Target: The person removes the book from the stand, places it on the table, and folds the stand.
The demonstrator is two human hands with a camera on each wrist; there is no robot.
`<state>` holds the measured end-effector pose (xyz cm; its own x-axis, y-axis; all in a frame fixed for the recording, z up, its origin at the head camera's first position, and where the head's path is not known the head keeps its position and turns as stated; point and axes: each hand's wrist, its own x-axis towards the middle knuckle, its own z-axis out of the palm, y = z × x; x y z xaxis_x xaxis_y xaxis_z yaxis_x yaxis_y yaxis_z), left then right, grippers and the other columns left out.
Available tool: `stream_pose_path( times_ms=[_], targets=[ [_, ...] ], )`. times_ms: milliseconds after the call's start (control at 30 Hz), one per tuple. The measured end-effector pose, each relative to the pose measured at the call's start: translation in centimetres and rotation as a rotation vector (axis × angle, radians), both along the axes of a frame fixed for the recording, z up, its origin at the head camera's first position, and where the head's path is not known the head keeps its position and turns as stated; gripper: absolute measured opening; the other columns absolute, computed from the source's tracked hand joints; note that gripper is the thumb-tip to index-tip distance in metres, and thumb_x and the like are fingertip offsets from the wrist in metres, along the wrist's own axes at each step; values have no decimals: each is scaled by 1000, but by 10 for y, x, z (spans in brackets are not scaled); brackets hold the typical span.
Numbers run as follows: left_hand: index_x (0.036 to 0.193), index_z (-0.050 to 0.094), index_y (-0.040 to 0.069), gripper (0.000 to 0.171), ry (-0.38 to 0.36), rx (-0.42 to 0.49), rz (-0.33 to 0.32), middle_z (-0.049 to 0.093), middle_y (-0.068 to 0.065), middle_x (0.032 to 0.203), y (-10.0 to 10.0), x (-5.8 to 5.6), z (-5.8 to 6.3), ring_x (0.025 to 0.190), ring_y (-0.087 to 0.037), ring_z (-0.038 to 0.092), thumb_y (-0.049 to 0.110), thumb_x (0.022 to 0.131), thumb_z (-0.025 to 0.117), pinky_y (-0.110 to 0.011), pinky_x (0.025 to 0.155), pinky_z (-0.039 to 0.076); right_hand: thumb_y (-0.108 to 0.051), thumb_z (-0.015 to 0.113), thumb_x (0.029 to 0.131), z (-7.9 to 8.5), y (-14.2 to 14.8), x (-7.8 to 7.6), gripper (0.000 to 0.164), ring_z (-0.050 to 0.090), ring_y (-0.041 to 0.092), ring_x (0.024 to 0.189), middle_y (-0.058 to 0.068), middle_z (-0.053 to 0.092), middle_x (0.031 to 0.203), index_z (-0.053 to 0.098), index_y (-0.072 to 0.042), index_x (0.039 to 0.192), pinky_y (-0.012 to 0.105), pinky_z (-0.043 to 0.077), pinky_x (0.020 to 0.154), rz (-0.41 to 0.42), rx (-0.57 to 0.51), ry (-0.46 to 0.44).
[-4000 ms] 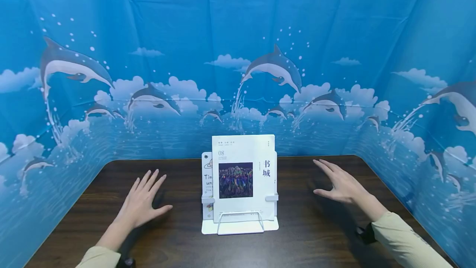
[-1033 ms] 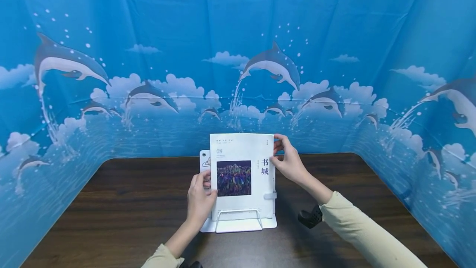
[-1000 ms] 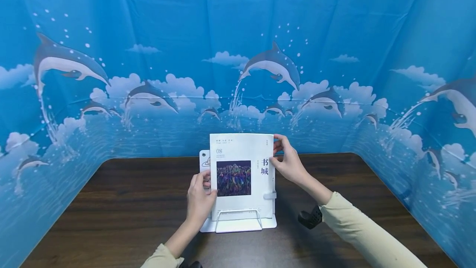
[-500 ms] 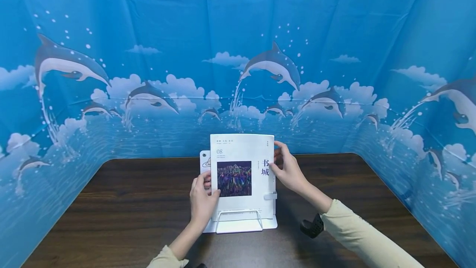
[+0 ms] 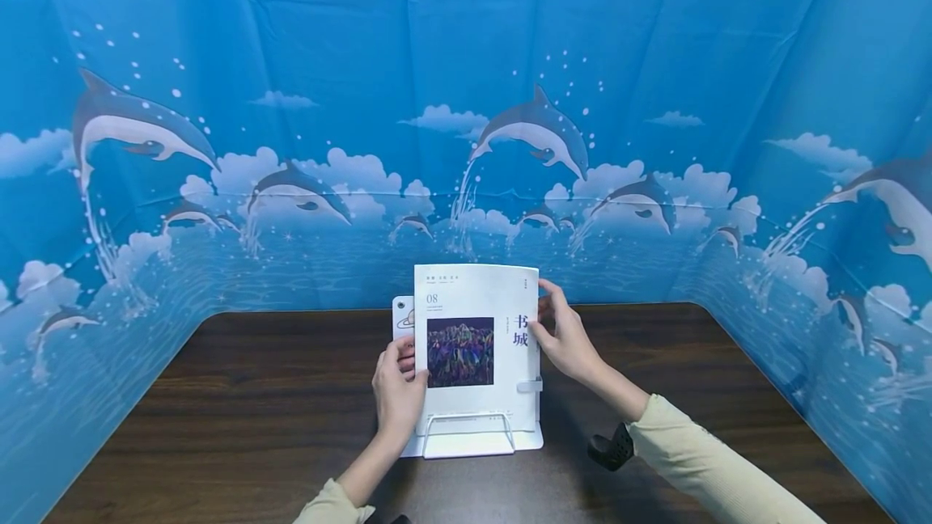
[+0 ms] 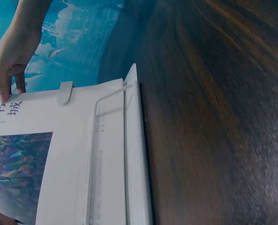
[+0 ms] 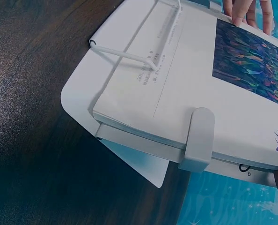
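A white magazine point(image 5: 466, 297) with a dark, colourful square picture stands upright on a white book stand point(image 5: 527, 439). My left hand point(image 5: 399, 390) grips its left edge low down, thumb on the front cover and fingers reaching behind. Higher up on the opposite edge, my right hand point(image 5: 568, 338) pinches the magazine, again with thumb in front. A wire bracket point(image 5: 469, 417) crosses the bottom of the cover. In the right wrist view a white side clip point(image 7: 199, 140) hooks over the page edge; the left-hand clip is mostly hidden in the head view.
The stand rests on a dark wood-grain table point(image 5: 255, 411). Behind it hangs a blue curtain point(image 5: 466, 63) printed with dolphins, clouds and water, wrapping round both sides. A black wrist device point(image 5: 612, 447) sits under the right sleeve.
Four seconds ago both hands were spread wide apart beside the stand; now each holds an edge of the magazine. Over the last second the right hand has slipped slightly down the right edge.
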<state>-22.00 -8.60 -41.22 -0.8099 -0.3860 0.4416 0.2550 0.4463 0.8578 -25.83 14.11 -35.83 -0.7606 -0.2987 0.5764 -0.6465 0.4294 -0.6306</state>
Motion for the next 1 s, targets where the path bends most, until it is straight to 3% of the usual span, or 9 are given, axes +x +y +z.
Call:
stream_pose_path(
  times_ms=[133,400,567,667,800,900,1000],
  targets=[
    [108,58,-3,44,1,-2,-17,58,-17,95,-1,-1,0,83,-28,59,-19,68,64,-36,69,53,16,51,82,6,-2,6,56,52,30,77,22,54,93,27,9,132,23,40,44,11,-29,12],
    [109,58,-2,44,6,3,-40,59,-16,95,-5,-2,1,80,-25,59,-17,69,66,-33,66,53,11,53,83,-10,2,-11,57,55,23,79,15,57,95,30,0,134,25,46,49,-9,-46,-3],
    [109,57,-3,46,48,-8,-73,57,-16,94,-9,-4,0,78,-25,58,-20,66,66,-30,63,53,10,54,84,-8,1,-13,56,55,22,78,14,58,95,33,-2,135,28,47,51,-18,-65,7],
    [109,57,-3,47,66,-12,-88,57,-16,94,-11,-7,0,78,-25,59,-20,66,66,-29,63,53,11,54,83,5,-3,-3,55,55,25,77,18,59,95,35,1,134,30,48,52,-27,-70,3],
    [111,58,-3,49,88,-15,-101,57,-17,96,-13,-9,2,79,-25,59,-20,66,66,-29,63,53,11,55,83,8,-4,-4,55,56,26,78,19,59,95,35,3,134,30,49,54,-37,-78,7],
    [112,58,-3,49,107,-22,-106,57,-17,97,-14,-10,6,79,-25,58,-20,66,66,-29,63,53,8,56,84,1,-1,-15,56,56,23,81,15,59,96,35,1,135,30,51,57,-40,-89,27],
    [113,57,-2,50,112,-20,-115,58,-16,98,-15,-11,11,80,-24,58,-19,67,66,-29,64,53,7,56,84,5,-1,-16,55,57,24,84,15,58,97,36,1,135,30,52,60,-42,-109,31]
  ],
)
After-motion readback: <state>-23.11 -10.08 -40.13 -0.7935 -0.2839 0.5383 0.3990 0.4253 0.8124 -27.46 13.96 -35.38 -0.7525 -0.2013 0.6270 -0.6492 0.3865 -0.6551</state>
